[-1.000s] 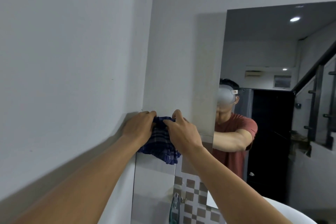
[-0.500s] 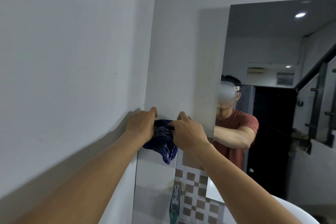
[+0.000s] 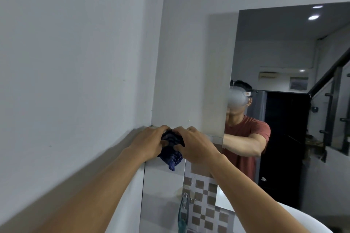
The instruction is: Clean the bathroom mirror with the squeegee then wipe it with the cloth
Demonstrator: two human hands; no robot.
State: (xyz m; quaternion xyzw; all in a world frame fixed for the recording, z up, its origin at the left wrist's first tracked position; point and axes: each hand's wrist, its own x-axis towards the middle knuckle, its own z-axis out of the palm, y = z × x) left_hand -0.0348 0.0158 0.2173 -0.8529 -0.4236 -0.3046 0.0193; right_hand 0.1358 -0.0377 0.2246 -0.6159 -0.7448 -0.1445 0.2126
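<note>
A dark blue checked cloth (image 3: 172,154) is bunched up between my two hands at the wall corner, where the tiling begins. My left hand (image 3: 149,142) grips its left side and my right hand (image 3: 195,144) grips its right side, fingers pressed into the fabric. Only a small crumpled tail of the cloth hangs below them. The bathroom mirror (image 3: 287,58) fills the right of the view and reflects a person in a red shirt. A teal squeegee (image 3: 183,213) hangs on the tiled wall below my hands.
The plain grey wall (image 3: 75,62) runs along my left, close to my left forearm. Brown and grey checked tiles (image 3: 202,200) cover the wall below. A white basin rim (image 3: 322,219) curves at the lower right.
My hands have drawn closer together and squeezed the cloth into a smaller bundle; less of it hangs down than a second ago.
</note>
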